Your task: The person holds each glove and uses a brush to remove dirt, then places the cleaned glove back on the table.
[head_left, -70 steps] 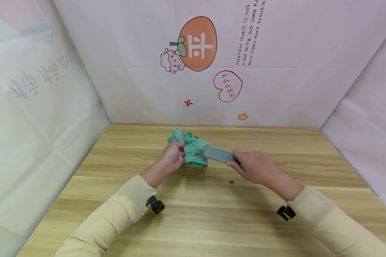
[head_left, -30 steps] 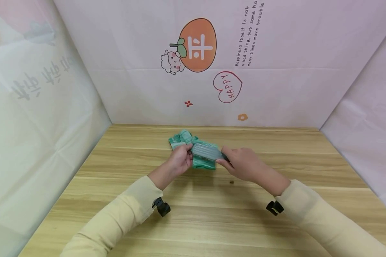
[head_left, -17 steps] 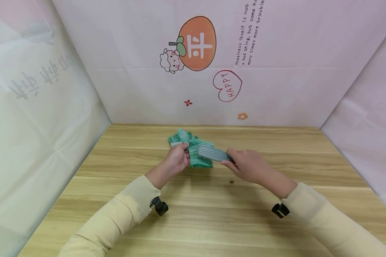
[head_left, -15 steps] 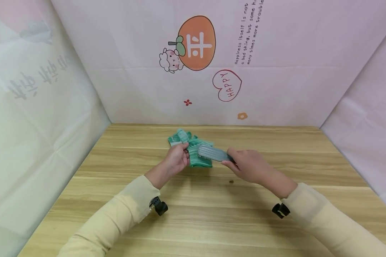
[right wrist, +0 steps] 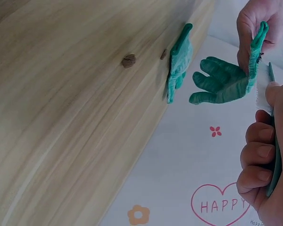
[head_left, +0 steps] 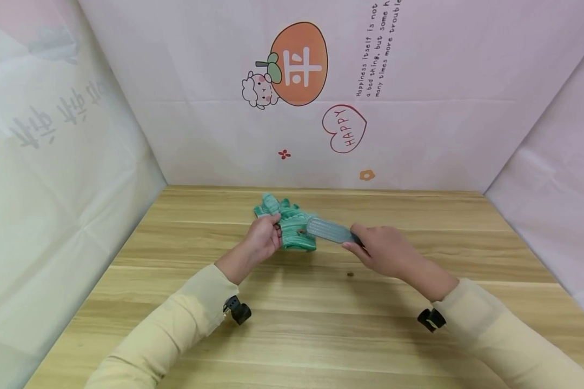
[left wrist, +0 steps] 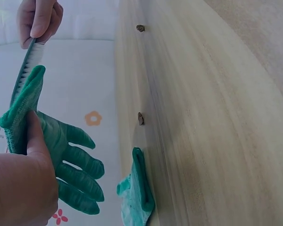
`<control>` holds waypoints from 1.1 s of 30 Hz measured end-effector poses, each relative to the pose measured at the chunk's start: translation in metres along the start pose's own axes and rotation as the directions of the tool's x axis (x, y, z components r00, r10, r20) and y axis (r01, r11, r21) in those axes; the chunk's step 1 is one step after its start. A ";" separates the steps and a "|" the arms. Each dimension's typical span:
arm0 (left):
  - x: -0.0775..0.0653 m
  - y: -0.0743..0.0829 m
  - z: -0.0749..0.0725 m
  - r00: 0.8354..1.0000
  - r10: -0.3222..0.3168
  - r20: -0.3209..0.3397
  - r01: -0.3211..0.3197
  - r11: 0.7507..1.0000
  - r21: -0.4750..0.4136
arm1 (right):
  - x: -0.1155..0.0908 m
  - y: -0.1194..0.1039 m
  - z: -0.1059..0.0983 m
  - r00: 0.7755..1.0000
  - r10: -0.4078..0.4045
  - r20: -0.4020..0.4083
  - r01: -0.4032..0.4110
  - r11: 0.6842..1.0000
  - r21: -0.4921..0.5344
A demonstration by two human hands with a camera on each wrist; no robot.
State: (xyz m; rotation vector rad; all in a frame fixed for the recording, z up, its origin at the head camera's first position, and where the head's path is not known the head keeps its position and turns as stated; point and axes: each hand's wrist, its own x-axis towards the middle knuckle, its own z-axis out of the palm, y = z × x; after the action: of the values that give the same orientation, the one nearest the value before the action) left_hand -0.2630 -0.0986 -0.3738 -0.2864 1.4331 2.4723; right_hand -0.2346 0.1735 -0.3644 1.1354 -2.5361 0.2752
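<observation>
A green striped knit glove (head_left: 296,241) hangs above the table, its cuff gripped by my left hand (head_left: 261,237), with the thumb inside the cuff in the left wrist view. Its fingers (left wrist: 80,162) dangle loose. A small brown bit (head_left: 301,232) clings to the cuff. My right hand (head_left: 384,249) grips a brush (head_left: 330,230) with a flat grey-green back, its handle running through the curled fingers. The white bristles (right wrist: 262,89) face the cuff, right at its edge. A second green glove (right wrist: 180,59) lies on the table behind the held one.
The wood-grain table (head_left: 292,335) carries small brown spots, one of them a brown speck (head_left: 350,274) in front of the hands. A white printed backdrop (head_left: 214,135) rises at the table's back edge, and pale sheets (head_left: 555,162) stand along both sides.
The brush has slid right across the cuff toward its right edge, baring the brown bit. A second ago it covered more of the glove. My left hand and the glove have shifted slightly left.
</observation>
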 end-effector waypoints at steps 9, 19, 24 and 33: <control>-0.003 -0.005 0.003 1.000 -0.028 0.001 0.028 0.999 0.029 | 0.018 -0.013 -0.010 1.000 0.003 0.023 -0.004 1.000 0.006; -0.005 -0.010 0.006 0.999 -0.046 0.009 0.045 0.997 0.064 | 0.029 -0.024 0.000 0.998 -0.056 0.023 0.057 0.998 -0.023; -0.004 -0.009 0.005 0.999 -0.034 0.016 0.033 0.998 0.053 | 0.027 -0.022 0.003 0.997 -0.073 0.012 0.073 0.997 -0.017; -0.004 -0.006 0.001 1.000 -0.019 0.023 0.018 0.999 0.043 | 0.017 -0.014 0.000 0.998 -0.038 0.047 0.038 0.999 0.000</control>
State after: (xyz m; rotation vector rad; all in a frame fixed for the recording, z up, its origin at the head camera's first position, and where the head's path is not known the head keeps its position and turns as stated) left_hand -0.2571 -0.0952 -0.3774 -0.2600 1.4655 2.4183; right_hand -0.2351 0.1528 -0.3570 1.2015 -2.5522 0.2401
